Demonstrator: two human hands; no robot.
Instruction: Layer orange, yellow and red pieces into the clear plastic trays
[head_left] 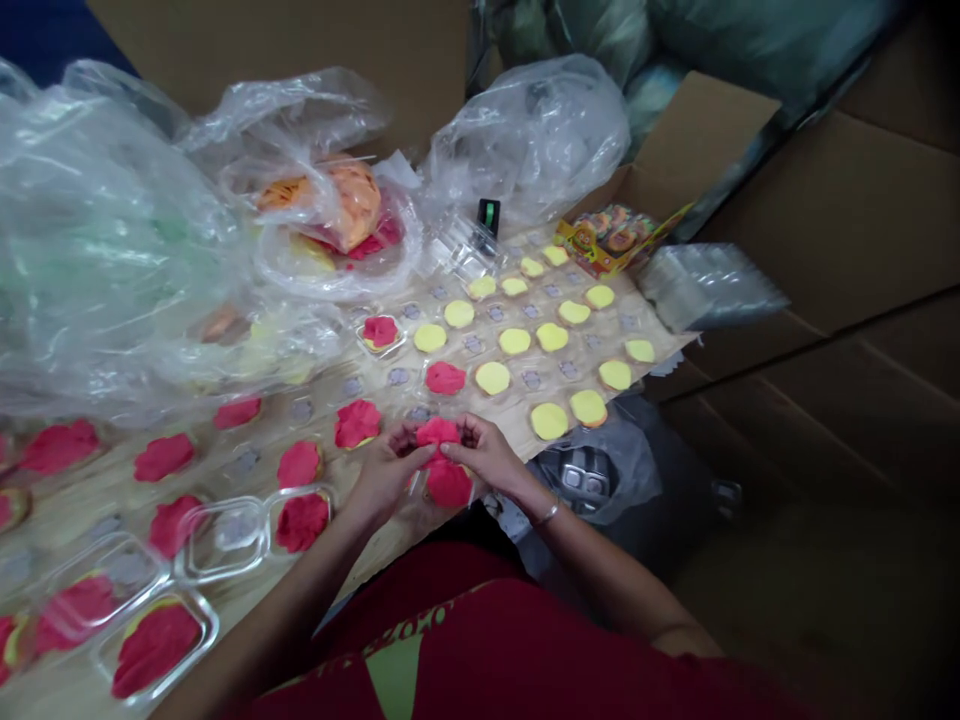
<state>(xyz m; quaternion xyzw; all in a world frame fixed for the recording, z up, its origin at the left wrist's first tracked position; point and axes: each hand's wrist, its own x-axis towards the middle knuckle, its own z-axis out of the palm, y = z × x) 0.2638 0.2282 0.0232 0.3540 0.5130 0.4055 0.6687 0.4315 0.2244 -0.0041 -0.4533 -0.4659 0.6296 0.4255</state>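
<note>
Between both hands, a soft red wavy-edged piece point(439, 432) is pinched by the fingers near the table's front edge. My left hand point(396, 455) grips its left side, with thumb and fingers closed. On the opposite side my right hand point(487, 455) pinches it, thumb tip close to the left thumb. Just below the hands lies another red piece point(448, 484), partly covered by the thumbs. Round yellow discs point(493, 378) sit in rows to the right on clear plastic packs. More red pieces point(358, 424) top yellow discs to the left.
Open clear plastic packs point(225, 540) cover the left of the wooden table point(375, 545). Large clear bags point(112, 230) stand behind, one with orange and red pieces. Toward the back right are a printed box point(600, 238), stacked clear trays point(709, 285) and cardboard cartons point(862, 220).
</note>
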